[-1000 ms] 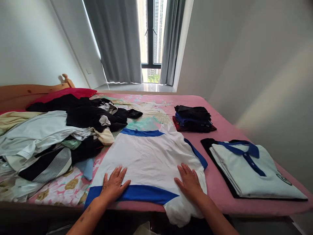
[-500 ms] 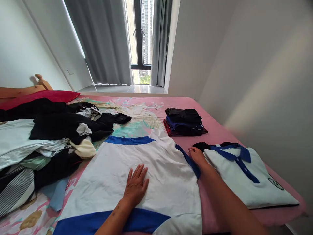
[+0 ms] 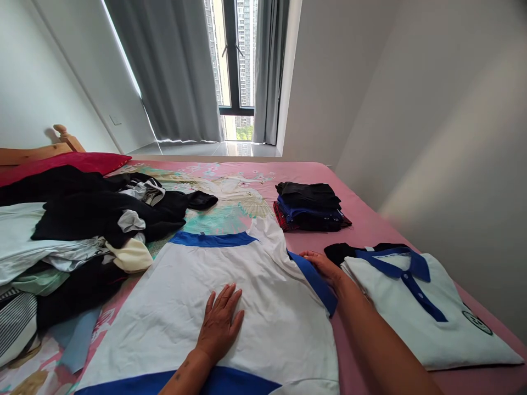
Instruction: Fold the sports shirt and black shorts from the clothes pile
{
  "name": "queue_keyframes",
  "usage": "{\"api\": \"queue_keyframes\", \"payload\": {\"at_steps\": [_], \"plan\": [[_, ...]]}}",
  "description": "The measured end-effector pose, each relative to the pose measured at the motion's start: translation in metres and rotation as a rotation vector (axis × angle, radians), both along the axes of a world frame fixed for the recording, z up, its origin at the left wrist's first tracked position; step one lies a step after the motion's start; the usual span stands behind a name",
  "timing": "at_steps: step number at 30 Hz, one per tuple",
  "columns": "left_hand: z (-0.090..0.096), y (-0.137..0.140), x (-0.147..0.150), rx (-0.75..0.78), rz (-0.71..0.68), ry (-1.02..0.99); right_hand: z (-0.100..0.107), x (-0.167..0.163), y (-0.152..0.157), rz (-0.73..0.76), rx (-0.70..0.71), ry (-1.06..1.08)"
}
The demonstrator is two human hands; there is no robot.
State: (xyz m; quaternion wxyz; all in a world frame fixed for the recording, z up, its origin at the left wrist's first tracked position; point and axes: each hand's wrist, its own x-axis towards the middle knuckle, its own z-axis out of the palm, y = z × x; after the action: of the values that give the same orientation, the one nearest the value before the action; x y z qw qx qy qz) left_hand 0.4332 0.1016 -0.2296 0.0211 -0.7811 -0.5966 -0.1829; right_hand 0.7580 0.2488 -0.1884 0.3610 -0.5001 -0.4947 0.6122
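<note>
One spread shirt (image 3: 251,274), two folded piles (image 3: 310,206), one clothes heap (image 3: 94,211) and two curtains (image 3: 168,71) show.

Left hand (image 3: 220,325) flat on white shirt (image 3: 185,288), right hand (image 3: 324,267) at blue sleeve (image 3: 312,278).

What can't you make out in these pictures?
White-and-blue shirt, head view: near end cut off by the bottom edge.
Left hand, head view: covers the cloth beneath.
Clothes heap, head view: lower pieces buried under black garments.
Folded polo shirt, head view: emblem's marks too small.
</note>
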Motion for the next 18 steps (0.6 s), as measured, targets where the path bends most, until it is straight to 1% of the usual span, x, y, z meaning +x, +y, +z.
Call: {"api": "queue_keyframes", "payload": {"at_steps": [1,4,7,11,13,14,18], "plan": [[0.0,0.0,0.0,0.004,-0.001,-0.005,0.0,-0.001,0.0,0.026,-0.021,0.032],[0.001,0.0,-0.001,0.026,-0.01,-0.018,-0.003,-0.008,0.001,0.082,0.0,0.052],[0.001,-0.001,-0.001,0.031,-0.015,-0.017,-0.01,-0.022,0.007,0.126,0.058,-0.017],[0.002,-0.001,-0.001,0.027,-0.013,-0.015,-0.016,-0.036,0.015,0.124,0.126,-0.114],[0.002,-0.001,-0.001,0.024,-0.011,-0.013,-0.017,-0.032,0.018,0.072,0.186,-0.164],[0.001,-0.001,-0.001,0.02,-0.011,-0.01,-0.018,-0.026,0.019,0.022,0.223,-0.191],[-0.001,-0.001,-0.001,0.003,-0.001,0.005,-0.025,0.013,0.025,-0.245,0.351,-0.333]]}}
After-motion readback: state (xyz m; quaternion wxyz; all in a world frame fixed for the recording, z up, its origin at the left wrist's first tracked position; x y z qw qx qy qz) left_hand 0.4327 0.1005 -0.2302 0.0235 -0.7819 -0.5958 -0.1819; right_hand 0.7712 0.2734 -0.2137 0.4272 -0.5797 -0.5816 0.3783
